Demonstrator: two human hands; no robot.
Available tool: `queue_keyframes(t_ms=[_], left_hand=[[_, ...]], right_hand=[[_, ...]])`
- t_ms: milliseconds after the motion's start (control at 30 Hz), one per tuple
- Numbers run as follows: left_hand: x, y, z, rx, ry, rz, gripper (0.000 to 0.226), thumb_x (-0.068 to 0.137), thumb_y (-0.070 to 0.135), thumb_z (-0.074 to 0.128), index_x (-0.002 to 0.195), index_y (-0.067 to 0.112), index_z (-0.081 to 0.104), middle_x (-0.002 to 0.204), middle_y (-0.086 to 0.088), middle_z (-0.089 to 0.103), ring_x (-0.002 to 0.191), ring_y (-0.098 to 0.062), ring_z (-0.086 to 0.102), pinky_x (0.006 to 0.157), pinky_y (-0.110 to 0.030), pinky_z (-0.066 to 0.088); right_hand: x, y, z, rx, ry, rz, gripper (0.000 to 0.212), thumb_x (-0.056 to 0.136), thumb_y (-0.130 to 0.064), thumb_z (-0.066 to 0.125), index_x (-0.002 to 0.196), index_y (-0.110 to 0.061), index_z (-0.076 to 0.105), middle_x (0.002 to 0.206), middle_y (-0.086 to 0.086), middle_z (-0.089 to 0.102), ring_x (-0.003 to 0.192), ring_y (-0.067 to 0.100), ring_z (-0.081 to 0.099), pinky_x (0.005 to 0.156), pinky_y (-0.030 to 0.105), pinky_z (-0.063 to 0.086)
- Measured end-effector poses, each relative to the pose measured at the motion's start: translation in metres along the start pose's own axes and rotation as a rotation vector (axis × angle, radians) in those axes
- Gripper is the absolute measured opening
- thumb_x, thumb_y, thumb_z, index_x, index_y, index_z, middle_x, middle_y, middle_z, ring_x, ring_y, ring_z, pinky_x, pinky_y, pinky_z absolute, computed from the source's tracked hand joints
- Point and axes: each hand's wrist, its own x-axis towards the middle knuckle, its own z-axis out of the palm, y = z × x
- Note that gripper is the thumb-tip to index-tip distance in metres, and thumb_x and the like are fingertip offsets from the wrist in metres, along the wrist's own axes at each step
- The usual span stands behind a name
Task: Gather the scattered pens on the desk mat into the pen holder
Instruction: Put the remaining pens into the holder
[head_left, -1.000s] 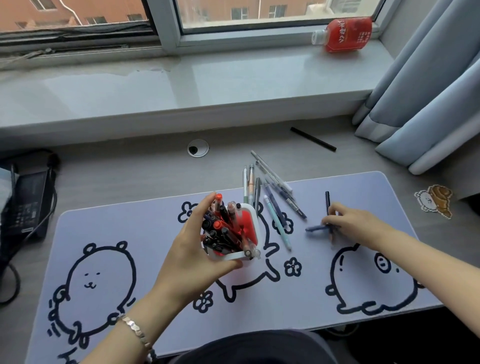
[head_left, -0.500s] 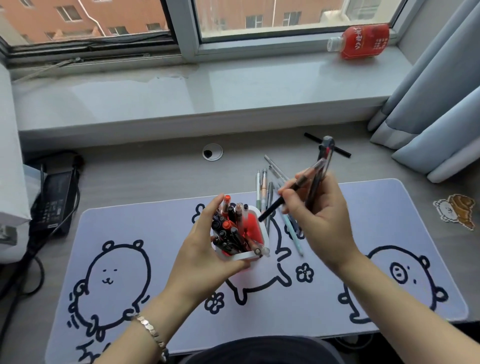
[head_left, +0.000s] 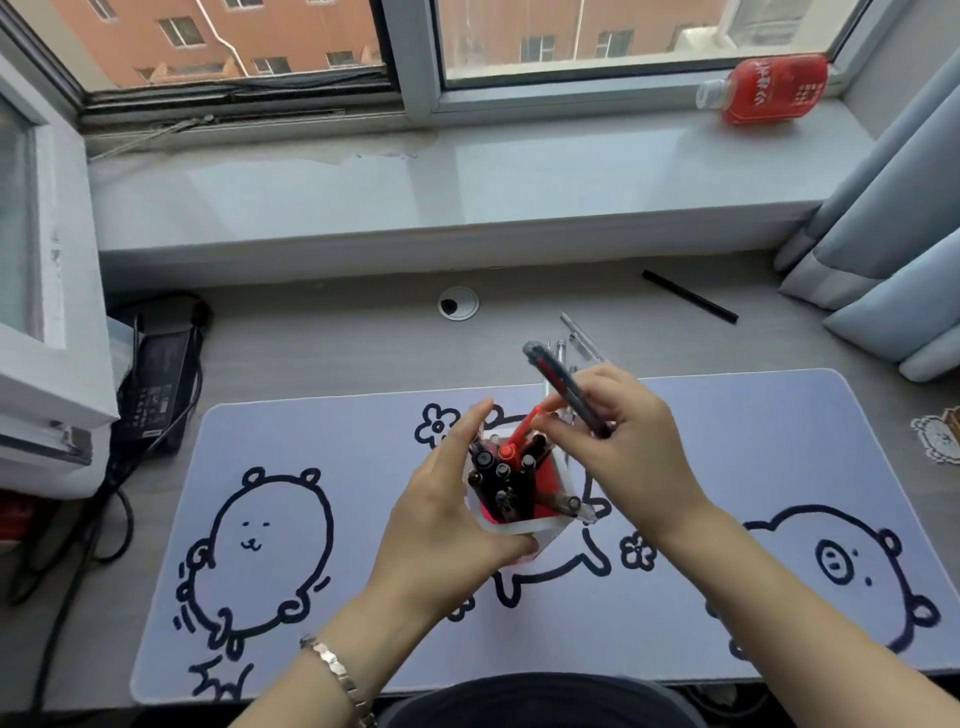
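While the left hand (head_left: 447, 525) wraps the side of the pen holder (head_left: 524, 499) and steadies it upright on the desk mat (head_left: 311, 426), the right hand (head_left: 618, 457) hovers just beyond the holder's far rim, its fingers (head_left: 563, 423) clamped on a dark pen (head_left: 566, 389). That pen's long axis slants up and away from the holder's mouth, clear cap highest, lower end hidden in the grip. A red pen (head_left: 522, 434) leans out of the already crowded holder and touches the right fingertips; whether it is also pinched I cannot tell. The coming move, I judge, is to tip the dark pen steeper and slide it down and toward the body, since the opening lies just below and nearer than the grip. More loose pens (head_left: 576, 338) lie behind the right hand across the mat's far edge, and one black pen (head_left: 688, 296) lies well apart on the bare counter (head_left: 322, 343).
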Motion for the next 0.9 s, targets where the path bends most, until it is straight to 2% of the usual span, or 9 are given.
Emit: queue_keyframes(t_ms=[100,200,333,400,533,600,700,767,900], left_hand=[[-0.002,-0.006,-0.001,-0.039,0.021,-0.043,0.103,0.052,0.019,0.083,0.124,0.062,0.023,0.120,0.019,0.049,0.111,0.004,0.047,0.085,-0.007,0.038],[-0.001,-0.009,-0.004,-0.051,0.031,-0.064,0.104,0.054,0.018,0.084,0.126,0.060,0.022,0.118,0.018,0.049,0.105,0.001,0.049,0.074,0.003,0.036],[0.003,-0.011,-0.006,-0.048,0.036,-0.074,0.107,0.053,0.018,0.085,0.129,0.057,0.021,0.117,0.018,0.046,0.102,0.004,0.047,0.070,0.004,0.035],[0.003,-0.010,-0.006,-0.047,0.035,-0.058,0.106,0.053,0.018,0.085,0.127,0.059,0.021,0.114,0.021,0.047,0.101,0.014,0.046,0.070,0.008,0.034],[0.002,-0.006,-0.004,-0.054,0.025,-0.008,0.102,0.052,0.016,0.085,0.120,0.061,0.024,0.110,0.030,0.046,0.098,0.025,0.042,0.074,0.006,0.036],[0.001,-0.006,-0.003,-0.050,0.017,0.004,0.102,0.053,0.018,0.086,0.121,0.062,0.024,0.110,0.033,0.044,0.098,0.027,0.041,0.074,0.006,0.035],[0.001,-0.009,-0.001,-0.062,0.047,-0.013,0.102,0.052,0.019,0.087,0.123,0.061,0.026,0.111,0.030,0.047,0.099,0.025,0.043,0.073,0.004,0.038],[0.003,-0.011,0.000,-0.076,0.065,-0.021,0.100,0.051,0.026,0.089,0.125,0.056,0.029,0.113,0.027,0.051,0.105,0.018,0.046,0.082,-0.002,0.041],[0.010,-0.012,-0.003,-0.125,0.074,-0.069,0.098,0.050,0.034,0.087,0.126,0.054,0.030,0.118,0.019,0.055,0.110,0.014,0.046,0.093,-0.017,0.042]], right_hand=[[0.005,-0.003,-0.006,0.163,-0.072,0.146,0.018,0.076,-0.036,0.062,0.091,-0.027,0.060,0.077,0.001,0.054,0.047,0.003,0.045,0.049,0.012,0.040],[0.005,-0.007,-0.018,0.562,0.060,0.221,0.026,0.082,-0.034,0.043,0.101,-0.025,0.057,0.064,-0.005,0.043,0.048,0.001,0.041,0.045,0.011,0.038],[-0.003,-0.015,-0.019,0.859,0.206,0.198,0.020,0.084,-0.020,0.042,0.099,-0.019,0.054,0.064,-0.010,0.059,0.068,0.005,0.063,0.084,0.028,0.056],[-0.011,-0.015,-0.004,0.795,0.219,0.116,0.025,0.085,-0.011,0.043,0.106,-0.024,0.050,0.075,-0.006,0.063,0.083,0.011,0.068,0.092,0.034,0.052],[-0.026,0.007,0.017,0.449,0.128,-0.112,0.075,0.088,0.005,0.045,0.130,-0.055,0.027,0.100,-0.003,0.062,0.106,0.019,0.064,0.091,0.025,0.050],[-0.028,0.015,0.017,0.310,0.142,-0.167,0.068,0.086,-0.001,0.049,0.127,-0.054,0.034,0.103,-0.008,0.062,0.107,0.015,0.062,0.093,0.026,0.050],[-0.032,0.019,0.021,0.110,0.192,-0.205,0.039,0.086,-0.012,0.051,0.122,-0.029,0.053,0.112,-0.017,0.063,0.114,0.009,0.057,0.098,0.026,0.046],[-0.036,0.020,0.026,-0.056,0.138,-0.242,0.036,0.091,-0.019,0.047,0.127,-0.017,0.050,0.129,-0.009,0.054,0.128,0.009,0.045,0.107,0.025,0.036],[-0.022,0.017,0.017,-0.137,-0.234,-0.133,0.038,0.090,-0.054,0.033,0.124,-0.044,0.049,0.151,-0.018,0.022,0.142,0.003,0.013,0.114,0.016,0.011]])
